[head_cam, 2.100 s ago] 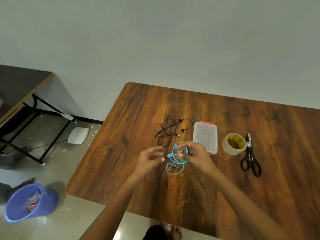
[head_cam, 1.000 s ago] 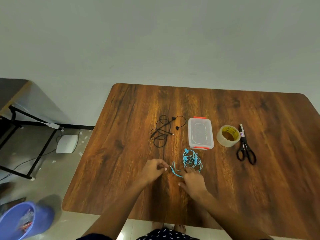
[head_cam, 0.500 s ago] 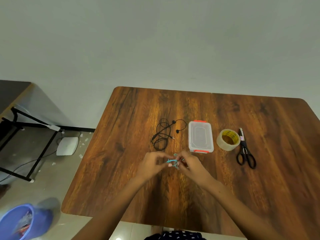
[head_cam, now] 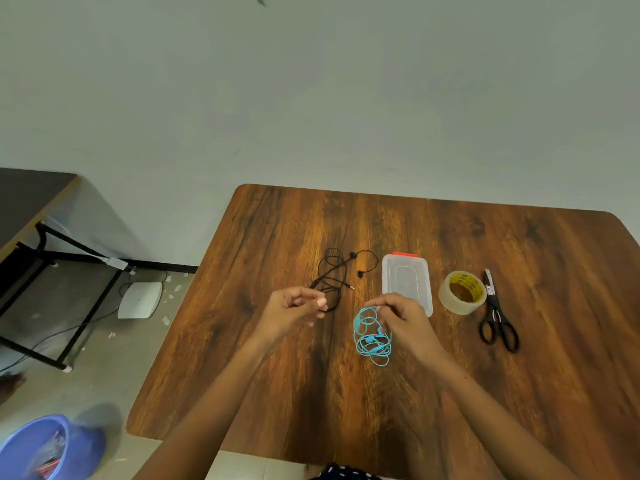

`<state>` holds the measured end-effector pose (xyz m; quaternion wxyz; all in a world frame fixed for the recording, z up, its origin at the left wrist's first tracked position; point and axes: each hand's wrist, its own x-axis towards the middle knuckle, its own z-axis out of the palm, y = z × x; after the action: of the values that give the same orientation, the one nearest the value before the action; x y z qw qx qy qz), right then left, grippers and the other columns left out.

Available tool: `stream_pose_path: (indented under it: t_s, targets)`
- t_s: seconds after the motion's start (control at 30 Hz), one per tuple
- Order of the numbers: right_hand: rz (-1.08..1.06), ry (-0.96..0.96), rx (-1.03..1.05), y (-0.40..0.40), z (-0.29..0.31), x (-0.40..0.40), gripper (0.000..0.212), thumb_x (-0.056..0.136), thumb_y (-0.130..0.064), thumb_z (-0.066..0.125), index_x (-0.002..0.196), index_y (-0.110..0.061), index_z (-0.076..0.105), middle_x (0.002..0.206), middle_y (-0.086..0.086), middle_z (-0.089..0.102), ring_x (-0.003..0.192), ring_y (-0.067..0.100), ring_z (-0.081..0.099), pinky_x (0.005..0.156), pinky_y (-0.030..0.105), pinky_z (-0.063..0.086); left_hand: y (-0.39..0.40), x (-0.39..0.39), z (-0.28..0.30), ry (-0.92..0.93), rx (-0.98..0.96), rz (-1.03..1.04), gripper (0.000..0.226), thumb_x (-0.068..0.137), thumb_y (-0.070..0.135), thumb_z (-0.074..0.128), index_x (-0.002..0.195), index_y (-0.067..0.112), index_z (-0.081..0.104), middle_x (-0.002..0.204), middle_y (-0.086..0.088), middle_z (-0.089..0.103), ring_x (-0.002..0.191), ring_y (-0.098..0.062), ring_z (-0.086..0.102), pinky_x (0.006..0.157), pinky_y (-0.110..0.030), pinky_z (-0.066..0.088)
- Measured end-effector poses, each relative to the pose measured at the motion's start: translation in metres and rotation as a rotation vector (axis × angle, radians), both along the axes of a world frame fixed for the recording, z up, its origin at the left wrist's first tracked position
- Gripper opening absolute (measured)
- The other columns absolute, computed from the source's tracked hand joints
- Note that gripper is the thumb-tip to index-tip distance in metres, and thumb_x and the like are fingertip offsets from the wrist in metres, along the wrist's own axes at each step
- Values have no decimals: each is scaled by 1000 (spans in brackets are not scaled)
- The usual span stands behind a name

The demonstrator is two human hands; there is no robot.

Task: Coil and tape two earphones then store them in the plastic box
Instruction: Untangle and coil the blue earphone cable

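The blue earphones (head_cam: 373, 341) hang as a loose tangle of loops over the wooden table (head_cam: 381, 403). My right hand (head_cam: 403, 318) pinches their top loop between thumb and fingertips. My left hand (head_cam: 294, 311) hovers to the left, apart from the blue cable, with its fingers curled and nothing seen in it. It overlaps the near end of the black earphones (head_cam: 334, 271), which lie loose on the table. The clear plastic box (head_cam: 388, 271) with orange latches lies just beyond my right hand, which hides its near corner.
A roll of clear tape (head_cam: 462, 292) stands right of the box, with black scissors (head_cam: 498, 322) beside it. On the floor to the left are a white device (head_cam: 140, 299) and a blue bucket (head_cam: 45, 445). Another desk (head_cam: 31, 199) stands at far left.
Both hands met at the blue cable half a second ago. Now they have parted: the left hand has let go and the right hand has lifted the tangle.
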<state>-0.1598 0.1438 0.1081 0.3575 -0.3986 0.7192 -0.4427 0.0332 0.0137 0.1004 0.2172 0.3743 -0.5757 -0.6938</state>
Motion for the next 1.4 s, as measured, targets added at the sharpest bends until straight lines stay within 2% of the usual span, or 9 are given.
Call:
stream_pose_path:
  t_s: [0.1,0.23,0.53,0.73,0.9,1.07,1.2,1.3,1.4]
  targets:
    - [5,-87,-10,-8,4,9,24,95,-7,50,92,-19,70,85,-5,69,72,4,65,60,12,50,8,-8,1,-63,-62,-143,27,79,23,74,105,15,72,97,-6,74,91,-18,70,71,-30,55]
    - [-18,-151,-37,-12,7,17,21,94,-7,52,93,-17,71,89,0,71,76,12,68,62,14,53,11,-15,-2,-68,-100,-136,18,78,14,75,94,6,75,86,-14,74,73,-17,68,63,-23,52]
    - [2,-32,-134,-8,5,18,12,79,-17,74,86,-26,76,81,-5,70,79,10,65,69,22,53,20,-15,4,32,186,-61,12,86,11,65,93,3,69,81,-8,74,75,-15,71,64,-22,56]
    - [-3,24,-120,-7,2,17,6,82,-18,72,86,-21,76,83,-6,71,80,11,66,71,27,54,32,-23,4,69,326,0,16,93,13,56,90,1,66,70,-4,67,50,-9,59,52,-20,50]
    - [-17,130,-110,-7,1,18,5,81,-16,73,80,-21,73,80,-6,67,77,10,64,65,16,51,37,-26,1,-38,177,25,19,97,16,49,97,1,61,81,-10,72,69,-16,71,62,-25,57]
    - [-141,-89,-54,-7,7,7,11,88,-14,63,79,-12,69,82,2,71,83,14,66,73,25,54,31,-21,-4,-38,152,260,17,99,12,44,103,-4,50,79,-15,66,56,-14,67,56,-26,57]
    - [-154,-157,-100,-6,12,4,9,90,-13,60,87,-8,67,79,5,72,80,15,69,73,22,51,25,-12,-9,-115,150,310,18,94,3,53,109,-6,54,91,-14,66,77,-20,68,68,-26,57]
    - [-104,-136,-116,-11,16,6,4,89,-9,62,89,-5,65,72,6,68,69,17,70,67,25,53,24,-14,-5,-288,-140,256,31,88,-10,50,113,7,60,110,-5,64,100,-17,60,78,-15,47]
    - [-6,-25,-114,-19,18,8,2,86,-12,67,85,-12,68,74,4,67,64,17,67,65,34,56,22,-21,10,-139,-350,140,34,94,2,51,124,14,60,124,4,61,113,-8,57,90,-14,44]
